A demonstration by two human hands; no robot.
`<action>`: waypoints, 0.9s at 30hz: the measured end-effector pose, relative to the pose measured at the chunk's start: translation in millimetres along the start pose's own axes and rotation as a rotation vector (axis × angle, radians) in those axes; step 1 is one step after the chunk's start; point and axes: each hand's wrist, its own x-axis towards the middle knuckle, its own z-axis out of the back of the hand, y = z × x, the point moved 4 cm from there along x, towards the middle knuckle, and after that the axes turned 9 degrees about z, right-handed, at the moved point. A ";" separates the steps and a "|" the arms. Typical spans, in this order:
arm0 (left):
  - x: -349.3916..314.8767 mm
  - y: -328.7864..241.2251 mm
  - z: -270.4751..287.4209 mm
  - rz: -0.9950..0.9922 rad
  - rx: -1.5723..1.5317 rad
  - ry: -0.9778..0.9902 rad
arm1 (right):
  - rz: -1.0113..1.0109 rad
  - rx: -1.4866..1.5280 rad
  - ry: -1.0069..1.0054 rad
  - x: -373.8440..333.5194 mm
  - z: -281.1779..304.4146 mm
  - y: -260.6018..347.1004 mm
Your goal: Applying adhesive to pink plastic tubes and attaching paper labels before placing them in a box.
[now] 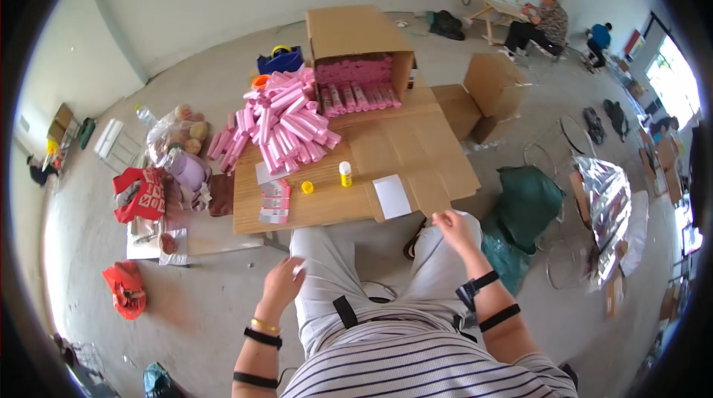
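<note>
My left hand (282, 284) hovers beside my left thigh, fingers curled loosely, nothing seen in it. My right hand (456, 229) rests over my right knee, fingers spread, close to the near right corner of the low cardboard-topped table (416, 153). On the table lie a heap of pink tubes (286, 127), a small white bottle with a yellow top (345, 173), a loose yellow cap (307, 187), a stack of pink-and-white labels (275, 201) and a white card (391, 196). An open carton (360, 56) at the far edge holds more pink tubes.
A green bag (523, 209) and a silver foil sheet (609, 205) lie to the right. Red cloth (141, 194), a plastic bag of fruit (178, 134) and a purple bottle (189, 169) crowd the left. Empty cartons (479, 97) stand behind. Other people sit at the far right.
</note>
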 end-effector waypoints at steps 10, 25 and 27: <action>156.4 6.5 41.1 0.197 -0.209 -0.273 | -0.096 0.245 0.167 9.1 -60.6 -17.5; 347.0 89.2 40.9 0.651 -0.149 -0.301 | -0.233 0.259 0.353 6.6 -70.3 14.8; 338.3 63.2 55.5 0.620 -0.171 -0.172 | -0.216 0.247 0.363 4.7 -74.0 17.3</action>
